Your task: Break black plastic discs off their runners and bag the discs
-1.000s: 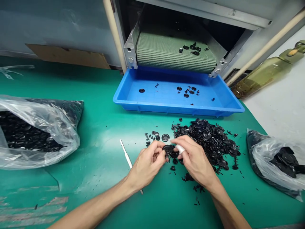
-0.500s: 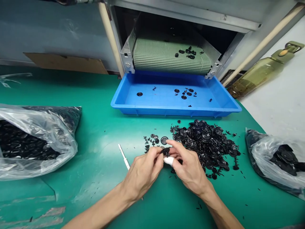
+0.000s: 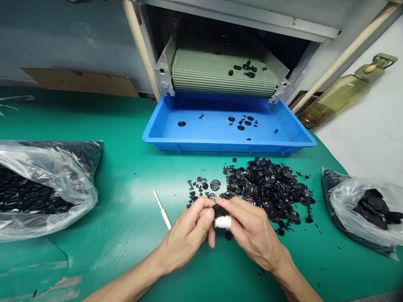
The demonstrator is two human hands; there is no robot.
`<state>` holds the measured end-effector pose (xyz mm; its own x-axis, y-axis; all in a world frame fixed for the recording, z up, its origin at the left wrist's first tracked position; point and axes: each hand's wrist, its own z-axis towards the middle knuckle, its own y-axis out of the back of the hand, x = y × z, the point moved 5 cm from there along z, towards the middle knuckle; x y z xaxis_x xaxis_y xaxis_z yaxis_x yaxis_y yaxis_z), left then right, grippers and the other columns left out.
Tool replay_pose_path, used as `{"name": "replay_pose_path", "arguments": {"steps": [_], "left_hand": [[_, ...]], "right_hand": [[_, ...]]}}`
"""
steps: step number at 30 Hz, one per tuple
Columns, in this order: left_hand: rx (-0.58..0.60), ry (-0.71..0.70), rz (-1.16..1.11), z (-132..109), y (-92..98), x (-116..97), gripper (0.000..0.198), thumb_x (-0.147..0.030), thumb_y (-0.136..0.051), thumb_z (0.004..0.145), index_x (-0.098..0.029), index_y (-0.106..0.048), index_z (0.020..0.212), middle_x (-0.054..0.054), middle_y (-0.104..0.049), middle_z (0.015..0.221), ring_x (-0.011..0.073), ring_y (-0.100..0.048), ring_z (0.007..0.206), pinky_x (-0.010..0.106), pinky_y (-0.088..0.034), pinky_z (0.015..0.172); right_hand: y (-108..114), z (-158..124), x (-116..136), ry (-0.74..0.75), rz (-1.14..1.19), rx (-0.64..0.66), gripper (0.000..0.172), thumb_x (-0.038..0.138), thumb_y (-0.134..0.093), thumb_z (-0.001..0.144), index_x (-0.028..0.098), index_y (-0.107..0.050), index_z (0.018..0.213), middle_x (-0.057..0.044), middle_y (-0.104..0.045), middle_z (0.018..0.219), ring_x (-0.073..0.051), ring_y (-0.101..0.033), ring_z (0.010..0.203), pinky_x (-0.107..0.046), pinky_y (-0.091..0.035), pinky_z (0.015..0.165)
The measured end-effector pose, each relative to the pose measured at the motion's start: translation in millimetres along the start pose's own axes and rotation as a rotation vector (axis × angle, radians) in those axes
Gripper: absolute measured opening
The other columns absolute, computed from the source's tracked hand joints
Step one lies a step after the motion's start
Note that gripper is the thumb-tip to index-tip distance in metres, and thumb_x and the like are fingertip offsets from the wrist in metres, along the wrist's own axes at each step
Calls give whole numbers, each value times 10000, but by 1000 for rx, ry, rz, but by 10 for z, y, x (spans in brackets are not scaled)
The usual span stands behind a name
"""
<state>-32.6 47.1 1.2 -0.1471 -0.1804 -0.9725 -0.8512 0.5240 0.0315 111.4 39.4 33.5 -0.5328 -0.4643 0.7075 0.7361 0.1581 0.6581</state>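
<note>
Between my two hands is a small round black plastic part, partly covered by fingers. My left hand pinches its left edge with thumb and fingers. From the other side my right hand grips it, white tape wrapped round the thumb. Just beyond lies a heap of black plastic discs and sprue bits on the green table. A single ringed black disc and several small branched scraps lie beyond my left fingertips. A slim white-and-silver pen-like tool rests left of my left hand.
A blue tray holding scattered black parts stands under the green conveyor belt. Clear plastic bags of black parts lie at left and right. A greenish bottle leans at the back right; cardboard lies at the back left.
Both hands have come slightly nearer to me, and the fingers have closed further round the round part. My right index finger, raised before, is now bent down onto it. The view has shifted a little.
</note>
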Motion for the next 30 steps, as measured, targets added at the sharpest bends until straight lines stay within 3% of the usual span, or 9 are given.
{"name": "replay_pose_path", "arguments": {"steps": [6,10,12,15,18,20,23,27,30], "left_hand": [[82,13,-182,-102,-109,58,315,-493,-374,977,-203,-457,888,-33,-631,625,53,-466,387,204,-360,467],[73,8,-261,-120,-144,46,325,-479,-369,984,-201,-454,837,-70,-554,507,42,-421,348,184,-333,437],[61,12,-290,-96,-132,65,307,-454,-381,988,-198,-462,839,-70,-543,490,53,-457,362,182,-336,431],[-53,13,-400,-22,-12,106,242,-412,-400,991,-191,-498,972,-24,-632,625,81,-559,439,191,-375,439],[-206,-24,-537,43,159,107,246,-365,-423,991,-193,-504,1148,18,-669,764,105,-619,561,203,-434,495],[-223,-28,-618,71,215,85,231,-351,-444,984,-189,-543,1116,28,-658,804,114,-626,616,209,-454,524],[-213,8,-722,85,240,57,223,-370,-486,963,-174,-591,956,33,-628,891,112,-616,660,206,-460,522],[-234,71,-725,67,240,75,208,-346,-606,903,-167,-556,811,19,-624,862,96,-573,672,189,-448,527],[-209,129,-637,54,194,118,181,-351,-625,892,-204,-544,961,3,-642,842,84,-536,607,187,-403,499]], "right_hand": [[-117,-139,55,-100,228,-13,256,148,-492,924,248,-488,1160,45,-599,724,-109,-531,599,-233,-440,571],[-186,-71,85,-181,285,-58,81,192,-471,954,248,-477,1012,101,-554,573,-76,-492,482,-194,-380,499],[-184,15,32,-235,274,-10,76,203,-416,978,237,-480,955,104,-521,526,-71,-471,450,-187,-355,473],[-122,206,-103,-266,85,124,165,183,-363,982,218,-524,968,51,-582,626,-94,-514,517,-209,-397,520],[-21,448,-185,-159,-349,157,294,82,-371,928,199,-574,1105,-70,-632,1000,-177,-583,824,-290,-465,696],[-63,576,-214,-82,-517,270,360,29,-380,893,193,-598,1129,-95,-596,1136,-216,-558,957,-329,-470,782],[-157,670,-261,-40,-601,373,321,33,-390,893,182,-633,1038,-97,-611,1057,-220,-553,902,-328,-484,745],[-158,620,-286,-12,-588,242,327,27,-365,891,143,-608,1077,-116,-620,948,-238,-558,899,-345,-496,732],[-73,488,-278,-167,-221,39,319,78,-377,922,174,-553,1170,-48,-646,857,-170,-610,770,-294,-515,703]]}}
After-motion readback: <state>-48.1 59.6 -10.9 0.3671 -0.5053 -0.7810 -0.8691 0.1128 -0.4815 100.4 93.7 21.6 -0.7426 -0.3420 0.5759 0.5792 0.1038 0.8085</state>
